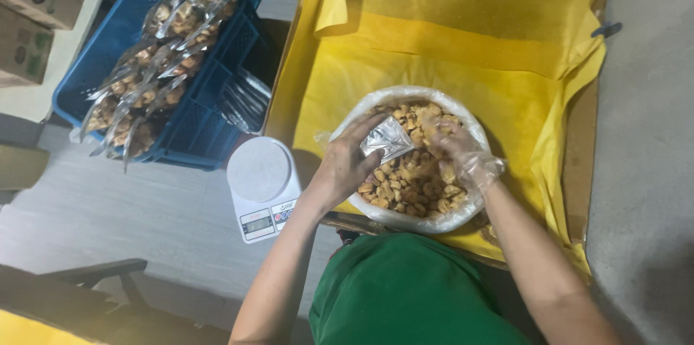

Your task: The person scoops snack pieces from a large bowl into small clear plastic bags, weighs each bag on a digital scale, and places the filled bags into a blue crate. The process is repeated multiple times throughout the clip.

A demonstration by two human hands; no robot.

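1. Nearest, at the bottom edge: one green cloth garment [405, 294] on the person's lap or chest, both bare forearms reaching forward over it.
2. Step in hand, as judged: filling a pouch by hand from the bowl. Left hand [345, 165] curled around one small silver foil pouch [387, 141], fingers pinching its near edge and holding it over the middle of the bowl, tilted toward the other hand.
3. Right hand [452, 146] in a thin clear plastic glove, fingers bent together and dipped into the snacks just beside the pouch; cannot tell whether closed on any pieces.
4. Under both hands: one round bowl lined with clear plastic film [405, 223], heaped with light-brown fried snack pieces [405, 189], far too many to count.
5. Called for by a move into the pouch, as judged: mouth kept open and steady, pieces dropped in without spilling over the rim.
6. Left of the bowl: one white digital kitchen scale [262, 184], platform bare.
7. Beneath and beyond the bowl: one yellow sheet [448, 41] spread over the worktop.
8. Farther left: two blue plastic crates [94, 63], the nearer holding a row of filled clear-and-silver snack pouches [152, 74], roughly a dozen, exact number unclear.
9. Far left corner: two brown cardboard boxes [29, 5].
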